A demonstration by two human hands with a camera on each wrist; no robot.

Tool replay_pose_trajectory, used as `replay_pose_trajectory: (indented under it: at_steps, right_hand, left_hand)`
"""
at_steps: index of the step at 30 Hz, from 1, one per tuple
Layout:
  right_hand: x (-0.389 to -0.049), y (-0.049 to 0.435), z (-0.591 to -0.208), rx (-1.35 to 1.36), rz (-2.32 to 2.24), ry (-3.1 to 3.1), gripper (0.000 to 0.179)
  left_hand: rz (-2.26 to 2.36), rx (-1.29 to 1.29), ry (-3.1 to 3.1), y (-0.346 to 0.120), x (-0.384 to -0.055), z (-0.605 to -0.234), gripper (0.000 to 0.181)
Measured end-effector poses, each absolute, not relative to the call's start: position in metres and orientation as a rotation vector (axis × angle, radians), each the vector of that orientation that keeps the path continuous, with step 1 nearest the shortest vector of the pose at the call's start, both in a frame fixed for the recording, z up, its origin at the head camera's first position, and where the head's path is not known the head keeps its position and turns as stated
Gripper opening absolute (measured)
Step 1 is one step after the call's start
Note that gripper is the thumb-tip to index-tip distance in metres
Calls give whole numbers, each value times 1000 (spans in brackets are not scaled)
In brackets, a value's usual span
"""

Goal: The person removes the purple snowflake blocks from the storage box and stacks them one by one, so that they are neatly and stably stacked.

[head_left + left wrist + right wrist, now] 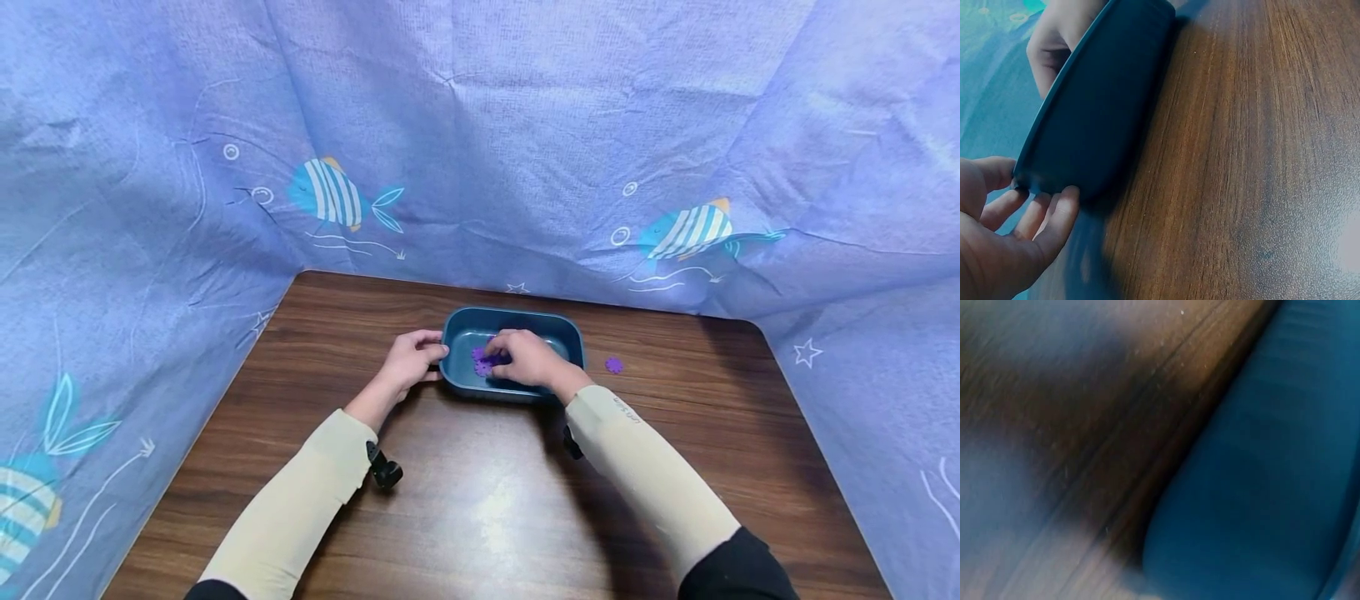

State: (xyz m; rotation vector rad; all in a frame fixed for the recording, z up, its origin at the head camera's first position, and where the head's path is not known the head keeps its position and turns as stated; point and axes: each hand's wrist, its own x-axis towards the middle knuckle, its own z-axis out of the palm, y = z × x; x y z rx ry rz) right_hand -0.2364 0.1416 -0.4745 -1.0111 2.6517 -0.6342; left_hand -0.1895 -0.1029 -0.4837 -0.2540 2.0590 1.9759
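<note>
A dark teal rectangular container [512, 398] with rounded corners stands on the table. My left hand [408, 360] holds its left end, the thumb at the rim and the fingers against the outer wall, as the left wrist view also shows. Inside lie several small purple flower-shaped pieces [483, 367] with notched edges. My right hand [531, 358] reaches into the container from the right, its fingers bent down over these pieces; I cannot tell whether it pinches one. In the right wrist view only the container's outer wall [1247, 487] and blurred wood appear, and the hand is out of sight.
One more purple flower-shaped piece [614, 365] lies on the table right of the container. The brown wood-grain table [465, 500] has rounded far corners. A blue curtain [540, 150] printed with fish hangs behind it and at both sides.
</note>
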Motion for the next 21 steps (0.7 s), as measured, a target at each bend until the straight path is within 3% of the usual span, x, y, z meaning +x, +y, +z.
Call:
replay_pose_trajectory:
  at_steps: [21]
  right_hand:
    - [-240,125,-479,-1048,-453,2654,30]
  left_hand:
    - [1957,-252,2079,-104,-190,-483,43]
